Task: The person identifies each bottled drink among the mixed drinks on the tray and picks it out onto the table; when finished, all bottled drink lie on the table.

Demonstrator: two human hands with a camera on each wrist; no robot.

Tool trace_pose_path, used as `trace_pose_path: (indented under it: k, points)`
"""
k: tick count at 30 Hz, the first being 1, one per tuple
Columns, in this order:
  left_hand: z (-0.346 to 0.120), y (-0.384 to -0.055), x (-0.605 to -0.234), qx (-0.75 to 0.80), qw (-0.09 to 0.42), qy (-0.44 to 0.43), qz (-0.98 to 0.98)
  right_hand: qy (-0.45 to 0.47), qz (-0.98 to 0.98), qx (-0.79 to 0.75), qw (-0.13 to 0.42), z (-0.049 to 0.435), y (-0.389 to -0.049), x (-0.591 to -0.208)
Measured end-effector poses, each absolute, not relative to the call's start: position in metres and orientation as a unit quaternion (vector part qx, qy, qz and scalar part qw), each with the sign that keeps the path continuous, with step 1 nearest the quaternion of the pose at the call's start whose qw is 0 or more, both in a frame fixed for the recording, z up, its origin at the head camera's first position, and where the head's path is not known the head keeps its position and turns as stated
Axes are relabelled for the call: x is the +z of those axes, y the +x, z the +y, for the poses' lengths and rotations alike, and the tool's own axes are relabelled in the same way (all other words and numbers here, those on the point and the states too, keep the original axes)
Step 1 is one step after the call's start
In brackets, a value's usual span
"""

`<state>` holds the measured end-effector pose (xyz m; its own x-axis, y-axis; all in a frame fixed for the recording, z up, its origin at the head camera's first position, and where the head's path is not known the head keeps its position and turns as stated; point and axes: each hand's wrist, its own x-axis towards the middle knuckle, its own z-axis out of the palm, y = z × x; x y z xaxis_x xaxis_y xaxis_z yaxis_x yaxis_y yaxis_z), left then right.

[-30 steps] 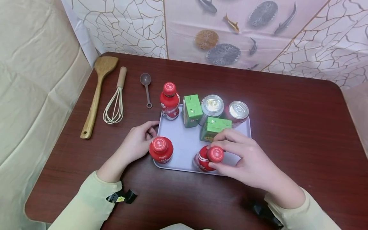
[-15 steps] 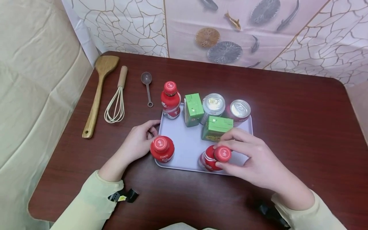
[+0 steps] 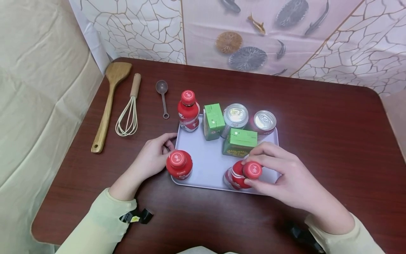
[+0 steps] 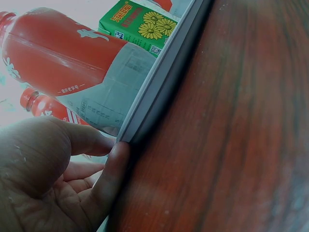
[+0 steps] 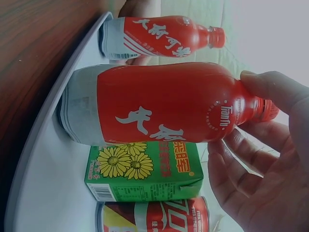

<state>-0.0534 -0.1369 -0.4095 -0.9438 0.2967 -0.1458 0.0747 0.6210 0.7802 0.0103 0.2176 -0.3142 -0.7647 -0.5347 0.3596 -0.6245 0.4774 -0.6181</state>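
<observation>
While the left hand (image 3: 151, 157) grips the tray's (image 3: 206, 158) left edge, the right hand's (image 3: 287, 180) fingers pinch the seemingly tilted near-edge red bottle (image 3: 238, 175) by its cap; it is not yet lifted clear.

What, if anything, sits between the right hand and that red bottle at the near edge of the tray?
Nothing visible: the right hand already pinches the cap of the tilted red plastic bottle on the pale rectangular tray.

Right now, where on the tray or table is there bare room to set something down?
On the tray, one bare strip runs down the middle, between the left red bottle and the bottle that the right hand pinches. The tray's far row is crowded with cartons and cans. The table is bare right of the tray.
</observation>
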Motion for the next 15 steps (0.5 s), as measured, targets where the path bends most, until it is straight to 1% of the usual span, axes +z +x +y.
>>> trace_pose_path:
  k: [5, 12, 15]
  points:
    - [-0.137, -0.054, -0.409, 0.42, 0.131, 0.105, 0.892, 0.339, -0.856, 0.385, 0.062, 0.222, 0.01, -0.314]
    - [-0.136, -0.054, -0.41, 0.423, 0.13, 0.107, 0.89, 0.317, -0.871, 0.372, 0.042, 0.23, 0.011, -0.31]
    - [-0.137, -0.054, -0.41, 0.422, 0.131, 0.105, 0.891, 0.32, -0.869, 0.375, 0.045, 0.232, 0.009, -0.31]
